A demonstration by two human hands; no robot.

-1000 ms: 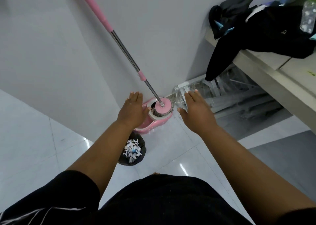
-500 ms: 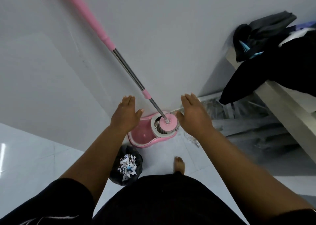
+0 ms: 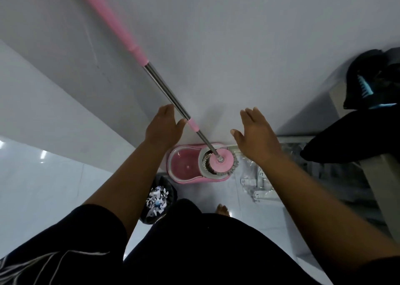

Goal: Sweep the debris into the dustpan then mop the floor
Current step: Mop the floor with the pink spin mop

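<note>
Pink mop handle (image 3: 161,83) leans up-left from its bucket (image 3: 186,165).

Your mop (image 3: 164,91) stands in the pink bucket (image 3: 186,165) at the foot of the wall — its round pink head (image 3: 220,160) sits in the white spinner basket on the bucket's right side, grey strands poking out beneath. The pole slants up and to the left: pink grip on top, bare steel below, a short pink collar lower down. Shredded paper (image 3: 157,200) — white and blue bits — lies heaped in a black bag (image 3: 172,195) just beside the bucket, on your near left. The floor (image 3: 54,187) is white tile, glossy.
</note>
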